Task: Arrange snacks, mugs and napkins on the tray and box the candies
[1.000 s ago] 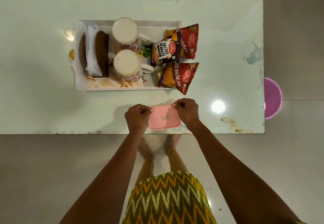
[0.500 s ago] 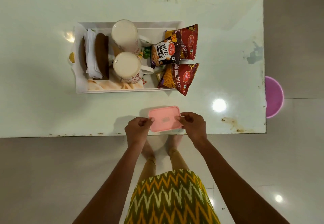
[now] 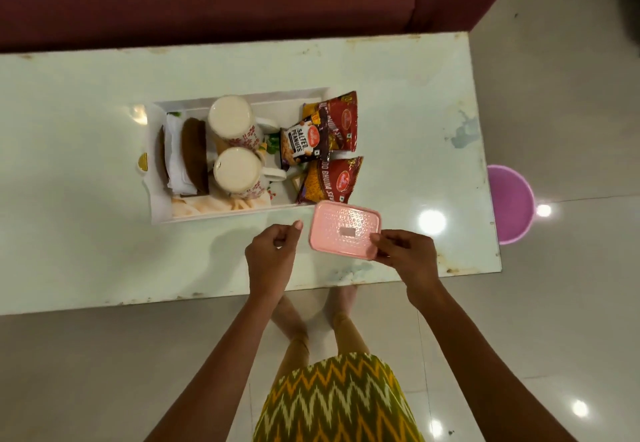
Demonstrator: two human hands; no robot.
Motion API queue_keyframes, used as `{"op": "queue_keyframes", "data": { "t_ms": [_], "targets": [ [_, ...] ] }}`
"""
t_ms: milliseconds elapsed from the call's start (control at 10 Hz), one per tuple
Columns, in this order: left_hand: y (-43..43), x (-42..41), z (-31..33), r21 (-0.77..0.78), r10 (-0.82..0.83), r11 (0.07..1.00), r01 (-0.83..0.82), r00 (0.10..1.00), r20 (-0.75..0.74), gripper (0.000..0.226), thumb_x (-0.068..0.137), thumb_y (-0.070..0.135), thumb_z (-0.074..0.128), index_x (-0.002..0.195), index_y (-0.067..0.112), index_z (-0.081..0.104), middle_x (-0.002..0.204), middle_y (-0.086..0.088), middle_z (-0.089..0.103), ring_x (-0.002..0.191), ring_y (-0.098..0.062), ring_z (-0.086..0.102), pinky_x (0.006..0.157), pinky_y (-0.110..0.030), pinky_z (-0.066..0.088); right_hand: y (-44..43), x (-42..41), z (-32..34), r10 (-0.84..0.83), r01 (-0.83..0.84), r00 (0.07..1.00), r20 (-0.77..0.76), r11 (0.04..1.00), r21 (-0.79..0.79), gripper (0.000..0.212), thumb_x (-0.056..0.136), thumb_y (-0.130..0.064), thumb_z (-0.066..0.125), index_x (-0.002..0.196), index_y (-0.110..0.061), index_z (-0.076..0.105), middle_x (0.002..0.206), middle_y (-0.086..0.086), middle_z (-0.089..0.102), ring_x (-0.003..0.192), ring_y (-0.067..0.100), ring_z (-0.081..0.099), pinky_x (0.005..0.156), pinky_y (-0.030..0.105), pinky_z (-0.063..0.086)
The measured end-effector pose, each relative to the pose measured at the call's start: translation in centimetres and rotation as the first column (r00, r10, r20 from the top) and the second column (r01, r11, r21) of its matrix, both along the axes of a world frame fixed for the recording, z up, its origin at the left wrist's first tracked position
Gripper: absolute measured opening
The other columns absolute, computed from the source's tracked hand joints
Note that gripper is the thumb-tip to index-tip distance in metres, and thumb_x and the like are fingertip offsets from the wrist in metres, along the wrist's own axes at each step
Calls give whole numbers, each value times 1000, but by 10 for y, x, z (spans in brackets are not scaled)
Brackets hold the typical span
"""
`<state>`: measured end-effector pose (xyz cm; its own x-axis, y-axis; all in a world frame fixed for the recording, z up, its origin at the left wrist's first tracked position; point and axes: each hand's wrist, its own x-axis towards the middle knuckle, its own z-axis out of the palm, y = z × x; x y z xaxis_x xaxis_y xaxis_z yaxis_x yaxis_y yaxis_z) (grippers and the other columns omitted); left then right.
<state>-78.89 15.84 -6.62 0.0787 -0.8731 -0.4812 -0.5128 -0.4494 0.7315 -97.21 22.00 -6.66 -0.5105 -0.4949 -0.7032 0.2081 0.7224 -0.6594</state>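
The box is on the move: a moment ago it sat near the front edge of the table with a hand at each short end, and now it has come up and forward toward the tray, and the left hand has let go. That left hand hangs just beside the box's left end, fingers loosely curled, thumb and forefinger close together on nothing. The right hand does all the holding, thumb on the lid and fingers under the near right corner, clamped on the box. The lid is on, so the candies look boxed, though nothing of them shows through the pink plastic. The box's long axis runs left to right, tipped a little, its far edge just at the tray's front rim and right below the lower snack packet. Everything turns on that: the tray lies straight ahead and slightly left of the right hand, and the box is already at its doorstep. Inside, two mugs stand mouth-down beside the napkins, with packets crowding the right end and spilling over the rim. I judge the arranging done and the box the last piece; if it goes on the tray, free room looks scarce, and the right hand is the one placed to carry it in
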Motion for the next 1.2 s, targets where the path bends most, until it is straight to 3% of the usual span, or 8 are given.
{"op": "queue_keyframes", "data": {
  "t_ms": [100,200,300,500,700,900,1100,1200],
  "targets": [
    [-10,-14,17,4,21,1000,-21,998,-56,31,88,32,56,79,4,67,72,-8,67,76,-26,65,77,-42,56,-11,-26,20,-268,276,958,102,959,-67,14,75,-3,72,88,2,69,75,11,70,61,15,70,64,26,60],
    [-15,-26,25,-2,-5,1000,5,999,-54,26,89,29,55,82,7,67,74,-7,67,77,-24,64,81,-48,55,-31,-43,24,-520,550,816,251,833,-62,10,77,4,69,84,9,64,73,17,66,59,19,69,59,26,60],
    [-16,-36,27,24,-36,999,38,998,-47,22,89,27,56,85,9,67,78,-6,67,82,-25,64,84,-49,54,-55,-49,15,-637,666,712,296,746,4,9,76,7,69,80,9,61,74,20,63,65,24,65,55,25,59],
    [-19,-44,25,70,-62,996,63,998,-26,24,88,27,56,88,7,68,84,-8,68,87,-27,65,86,-50,52,-86,-43,-19,-665,685,669,333,725,70,14,78,9,66,73,8,52,93,29,63,78,32,64,84,39,56],
    [-20,-43,18,79,-45,996,44,999,9,19,88,25,56,86,10,67,81,-6,67,85,-28,65,86,-49,52,-99,-39,-35,-661,668,674,329,736,108,20,77,5,68,74,0,49,87,20,64,68,26,66,81,36,57],
    [-17,-44,19,107,0,994,-1,1000,5,17,88,24,56,85,11,67,82,-5,67,86,-28,65,86,-49,53,-97,-35,-37,-630,621,711,314,771,140,30,76,-3,73,71,-9,45,103,20,66,78,27,66,82,37,57],
    [-23,-41,27,69,-28,997,26,999,24,25,89,26,55,94,5,67,89,-12,70,87,-27,65,85,-46,53,-91,-40,-26,-414,406,910,31,903,145,34,76,-23,76,69,-3,50,89,19,66,75,31,64,85,45,55],
    [-28,-37,33,29,-64,998,62,997,54,25,90,25,53,93,4,66,93,-14,71,80,-21,61,70,-26,50,-88,-43,-15,-304,319,942,-145,944,90,27,81,-29,70,81,-6,56,91,15,62,82,31,57,76,31,48]
  ]
}}
